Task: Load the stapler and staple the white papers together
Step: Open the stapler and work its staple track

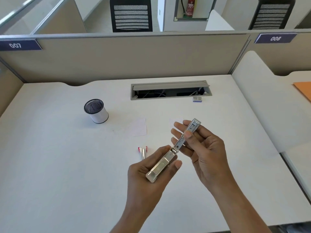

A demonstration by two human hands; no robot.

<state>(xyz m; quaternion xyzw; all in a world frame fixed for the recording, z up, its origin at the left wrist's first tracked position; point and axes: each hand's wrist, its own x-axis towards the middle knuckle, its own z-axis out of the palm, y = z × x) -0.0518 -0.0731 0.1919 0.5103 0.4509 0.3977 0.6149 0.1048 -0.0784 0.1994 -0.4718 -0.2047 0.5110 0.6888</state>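
Stapler (164, 163): all-metal, swung open flat at its hinge and held above the desk (67, 165), at centre front.
Lower half: lies in the left hand (148, 172), whose fingers curl around it.
Upper half: open staple channel, pinched by the right hand (207, 148), thumb on top and fingers behind.
Staples in channel: cannot tell.
Handling, judged: rigid, fairly light and smooth, so it could slip. The hinge swings freely, so each half needs its own grip on the long sides, clear of the channel and the hinge.
White papers: one sheet (138, 126) lies flat beyond the hands. A second (176, 121) lies near it, partly hidden by the right fingers. They are apart, not stacked.
Staple box (196, 99): small, just in front of the cable tray (170, 90), well apart from the hands.
Red-and-metal item (142, 153): lies beside the left hand. Its identity is unclear.
Mesh pen cup (96, 111): upright, far left.
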